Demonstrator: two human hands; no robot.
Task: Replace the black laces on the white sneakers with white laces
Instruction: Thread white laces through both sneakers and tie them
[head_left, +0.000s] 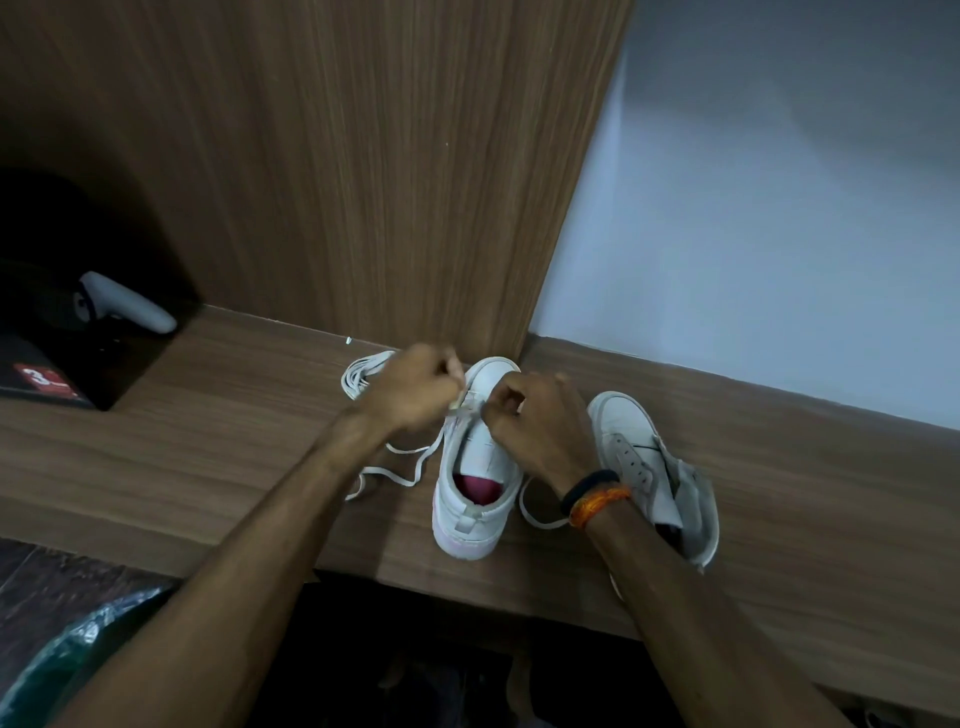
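Observation:
A white sneaker (470, 512) with a pink insole stands on the wooden ledge (208, 457), toe towards the wall. My left hand (410, 389) pinches a white lace (400, 467) at the shoe's left eyelets; the lace trails loose across the ledge to the left. My right hand (535, 421) is curled over the tongue and pinches the lace on the right side; its other end (535, 519) loops out beside the heel. A second white sneaker (654, 467) without laces sits to the right, partly behind my right wrist. A bundled white lace (363, 371) lies behind my left hand.
A wood-grain panel (363, 182) rises right behind the shoes, with a pale wall (779, 234) to its right. At the left, a grey controller (130, 306) rests on dark items above a black box (47, 384). A green plastic bag (62, 654) lies below the ledge.

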